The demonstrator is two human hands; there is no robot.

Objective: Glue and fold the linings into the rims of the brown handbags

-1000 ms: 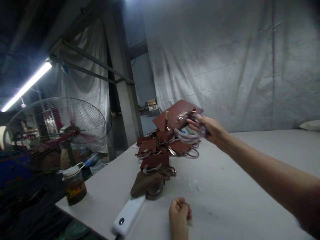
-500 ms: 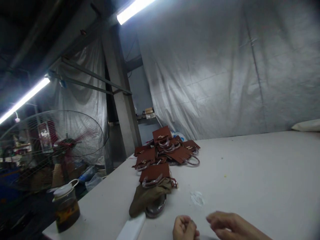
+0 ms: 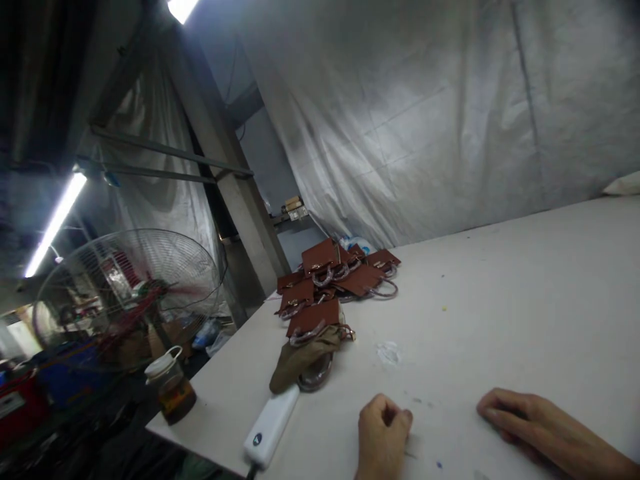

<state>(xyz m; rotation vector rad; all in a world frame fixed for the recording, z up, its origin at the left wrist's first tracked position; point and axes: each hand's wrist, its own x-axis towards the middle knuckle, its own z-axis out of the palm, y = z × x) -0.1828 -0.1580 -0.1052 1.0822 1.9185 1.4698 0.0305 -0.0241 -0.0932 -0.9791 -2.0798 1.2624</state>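
Note:
My left hand (image 3: 383,435) is at the near edge of the view, over the white tabletop (image 3: 500,327). Its fingers are curled in with thumb and forefinger together; whatever they may hold is hidden. Off to the right, my right hand (image 3: 535,427) rests low at the table, fingers stretched out and slightly bent, with nothing visible in it. Small bits lie on the surface between them, including a blue speck (image 3: 439,465). Beyond the left hand is a whitish crumpled scrap or smear (image 3: 389,353), which I cannot tell apart.
Brown handbags (image 3: 320,319) with wrapped handles are piled at the back left. An olive cloth (image 3: 300,360) lies before them, beside a white power strip (image 3: 273,427). A lidded jar of dark liquid (image 3: 173,390) stands at the left edge, near a large fan (image 3: 135,293).
The view has tilted and shifted. My hands are further apart, the right one having moved right and flattened toward the table. My left hand stays closed.

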